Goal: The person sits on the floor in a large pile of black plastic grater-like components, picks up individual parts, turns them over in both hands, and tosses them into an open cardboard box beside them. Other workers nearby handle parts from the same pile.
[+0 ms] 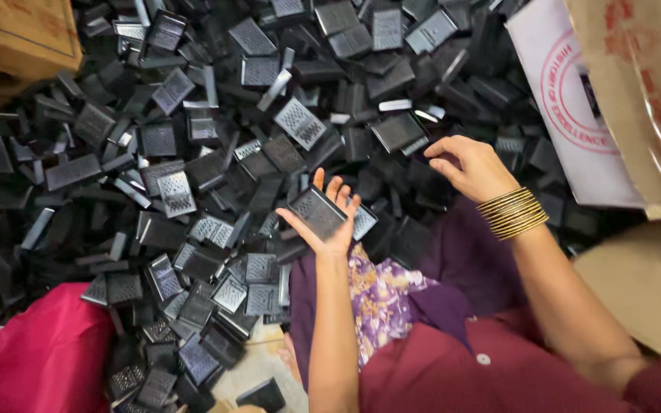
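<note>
The left hand (329,214) sits near the middle of the frame, palm turned up and fingers spread, and a small black rectangular piece (317,212) with a perforated grid face lies flat across that palm, resting on it rather than being pinched. A second piece of the same kind (363,222) pokes out just beside it, at the lower right edge of the same hand, touching the first; whether it sits on the fingers or on the heap beneath, I cannot tell.

The right hand (470,166) hovers to the right and a little higher in the frame, well apart from the left. Its fingers are loosely curled with the tips pointing toward the upper left, down over the heap, and I see nothing held in it. A stack of gold bangles (512,213) rings its wrist.

Everything above and to the left of both hands is a deep pile of black pieces (193,153), hundreds of the same grid-faced rectangles lying at every angle. A red cloth (47,352) fills the lower left corner. Brown cardboard (644,84) rises along the right edge, with a white printed sheet (568,115) leaning against it. A wooden box corner (17,34) shows at the upper left.
</note>
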### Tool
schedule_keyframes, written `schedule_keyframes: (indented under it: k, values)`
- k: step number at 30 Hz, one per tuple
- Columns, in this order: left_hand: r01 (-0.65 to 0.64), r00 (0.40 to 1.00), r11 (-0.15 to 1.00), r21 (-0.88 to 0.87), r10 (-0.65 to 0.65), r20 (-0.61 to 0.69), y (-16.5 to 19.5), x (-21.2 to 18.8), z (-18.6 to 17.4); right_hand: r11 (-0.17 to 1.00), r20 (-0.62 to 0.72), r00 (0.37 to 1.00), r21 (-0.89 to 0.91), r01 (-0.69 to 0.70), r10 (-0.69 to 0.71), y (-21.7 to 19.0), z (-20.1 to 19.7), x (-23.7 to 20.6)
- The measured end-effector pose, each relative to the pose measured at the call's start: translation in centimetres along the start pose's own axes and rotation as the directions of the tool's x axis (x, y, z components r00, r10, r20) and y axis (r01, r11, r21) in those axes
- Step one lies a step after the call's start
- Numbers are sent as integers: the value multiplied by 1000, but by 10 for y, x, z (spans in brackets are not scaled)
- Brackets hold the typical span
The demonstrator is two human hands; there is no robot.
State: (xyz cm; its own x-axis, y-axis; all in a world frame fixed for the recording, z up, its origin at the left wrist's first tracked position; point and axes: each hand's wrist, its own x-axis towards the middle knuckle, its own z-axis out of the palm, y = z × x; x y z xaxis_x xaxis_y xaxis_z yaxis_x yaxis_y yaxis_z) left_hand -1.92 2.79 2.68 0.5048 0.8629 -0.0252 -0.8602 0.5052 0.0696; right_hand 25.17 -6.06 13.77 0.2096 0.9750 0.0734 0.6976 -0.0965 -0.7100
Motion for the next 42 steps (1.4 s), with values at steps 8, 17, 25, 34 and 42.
schedule_keyframes:
  k: [8, 17, 25, 34, 42]
  values:
    - [-244, 922, 948, 204, 292, -256, -8, -56, 39, 987, 67, 985, -28, 160, -158, 13, 22, -53]
    - [-268, 778, 890, 369, 426, -461, -39, -62, 57, 983, 258, 954, -57, 172, -152, 2, 64, -61]
    - [-215, 843, 872, 440, 393, -366, -70, -29, 0, 1000, 411, 912, -14, 18, -11, 33, 58, -88]
    - [-186, 909, 830, 525, 348, -228, -56, -16, -10, 920, -145, 916, -179, 349, -375, 14, 33, 19]
    - [-103, 942, 837, 537, 256, -218, -46, -12, -7, 837, 280, 915, -390, 384, -289, 15, 57, 117]
